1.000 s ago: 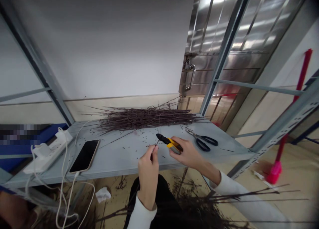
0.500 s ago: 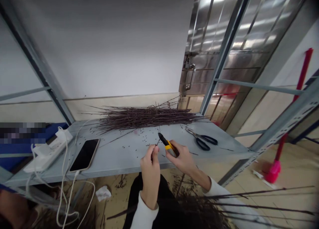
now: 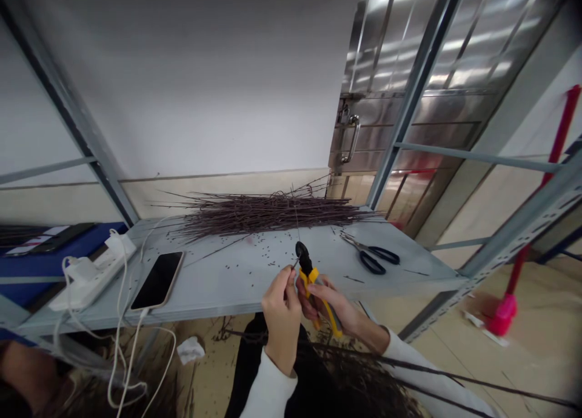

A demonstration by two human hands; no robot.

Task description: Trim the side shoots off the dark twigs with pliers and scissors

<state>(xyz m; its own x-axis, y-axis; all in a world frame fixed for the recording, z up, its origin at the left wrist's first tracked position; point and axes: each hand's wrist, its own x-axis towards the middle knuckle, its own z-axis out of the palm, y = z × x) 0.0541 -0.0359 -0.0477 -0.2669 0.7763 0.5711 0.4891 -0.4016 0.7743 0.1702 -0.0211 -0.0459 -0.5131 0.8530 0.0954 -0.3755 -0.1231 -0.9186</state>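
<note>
My left hand (image 3: pixel 282 312) pinches a thin dark twig (image 3: pixel 295 264) between thumb and fingers, above the front part of the shelf. Around the yellow-and-grey handles of a pair of cutting pliers (image 3: pixel 305 262), my right hand (image 3: pixel 339 306) is closed. The black jaws of the pliers point away from me and sit at the twig's upper end; whether they grip it I cannot tell. Behind both hands lies a wide bundle of dark twigs (image 3: pixel 264 215). Scissors with dark blue handles (image 3: pixel 375 259) rest on the shelf to the right.
On the left of the grey shelf (image 3: pixel 209 291) lie a phone (image 3: pixel 158 280) and a white power strip (image 3: pixel 93 285) with cables. Tiny dark bits are scattered over the shelf. Long twigs (image 3: pixel 364 375) lie across my lap. Metal posts (image 3: pixel 407 103) stand at the sides.
The pliers have turned from pointing left to pointing away from me, and their handles have spread apart. Both hands have shifted slightly right. A small twig piece appeared on the shelf near the scissors.
</note>
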